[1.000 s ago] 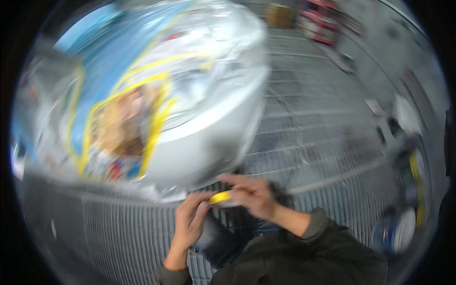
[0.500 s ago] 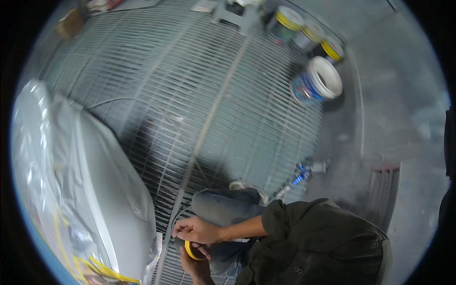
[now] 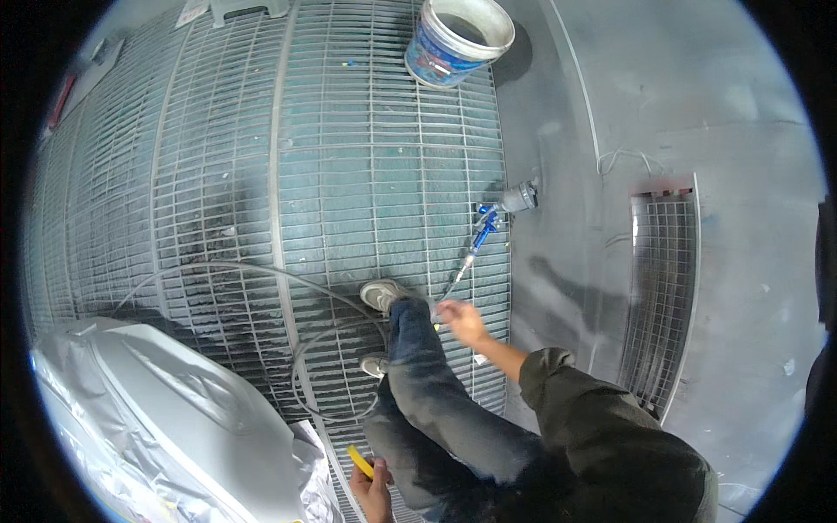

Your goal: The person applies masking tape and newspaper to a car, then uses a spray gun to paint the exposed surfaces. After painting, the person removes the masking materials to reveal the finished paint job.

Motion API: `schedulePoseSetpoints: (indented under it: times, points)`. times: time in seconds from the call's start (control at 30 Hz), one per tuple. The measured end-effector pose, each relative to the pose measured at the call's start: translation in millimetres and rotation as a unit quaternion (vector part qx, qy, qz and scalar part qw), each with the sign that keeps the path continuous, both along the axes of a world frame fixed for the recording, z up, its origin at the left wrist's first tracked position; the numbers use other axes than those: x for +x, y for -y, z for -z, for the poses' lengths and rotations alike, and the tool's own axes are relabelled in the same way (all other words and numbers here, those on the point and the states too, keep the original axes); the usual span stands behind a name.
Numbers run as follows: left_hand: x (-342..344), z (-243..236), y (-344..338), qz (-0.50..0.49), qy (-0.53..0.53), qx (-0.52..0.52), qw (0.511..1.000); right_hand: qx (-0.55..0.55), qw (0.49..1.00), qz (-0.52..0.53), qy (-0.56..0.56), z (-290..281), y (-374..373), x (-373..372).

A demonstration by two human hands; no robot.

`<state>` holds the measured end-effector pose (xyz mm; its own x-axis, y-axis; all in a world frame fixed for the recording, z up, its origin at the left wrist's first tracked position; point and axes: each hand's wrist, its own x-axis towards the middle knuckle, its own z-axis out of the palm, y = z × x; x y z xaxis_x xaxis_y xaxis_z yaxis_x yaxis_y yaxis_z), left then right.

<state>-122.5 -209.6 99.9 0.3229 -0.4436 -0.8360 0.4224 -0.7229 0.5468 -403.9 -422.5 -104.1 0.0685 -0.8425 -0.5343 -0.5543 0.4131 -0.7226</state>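
Observation:
At the lower middle, my left hand [image 3: 375, 495] is closed on a roll of yellow tape [image 3: 359, 462], seen nearly edge-on. My right hand [image 3: 464, 322] reaches out past my knee, its fingers drawn together and slightly blurred. Something small and pale shows at those fingertips, too indistinct to name. Just beyond them a hose runs up to a blue and silver spray gun [image 3: 485, 228] with a grey cup, lying at the grating's right edge. To the left stands a smooth grey panel [image 3: 192, 410], partly wrapped in clear plastic film [image 3: 70, 427].
Metal floor grating [image 3: 331, 174] spreads ahead, with a grey hose [image 3: 305, 349] looped across it. A white and blue bucket [image 3: 449, 52] stands at the far edge. On the right is a grey wall with a meshed vent [image 3: 658, 296]. A grey stool [image 3: 248, 7] shows at the top.
My hands have come apart: the right has left the tape and stretched forward to the right, while the left keeps the roll low down. The view has swung right; my legs are now straighter.

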Motion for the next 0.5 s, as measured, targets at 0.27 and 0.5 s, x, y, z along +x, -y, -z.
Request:
schedulePoseSetpoints:
  times: [0.27,0.5]
  points:
    - [-18.5,71.0,-79.1,0.146,0.208,0.045,0.966,0.065,0.946,0.129,-0.289,167.5,42.4,-213.5]
    - [-9.3,144.7,-115.9,0.084,0.298,0.181,0.934,0.067,0.934,0.307,-0.169,365.8,102.5,-272.2]
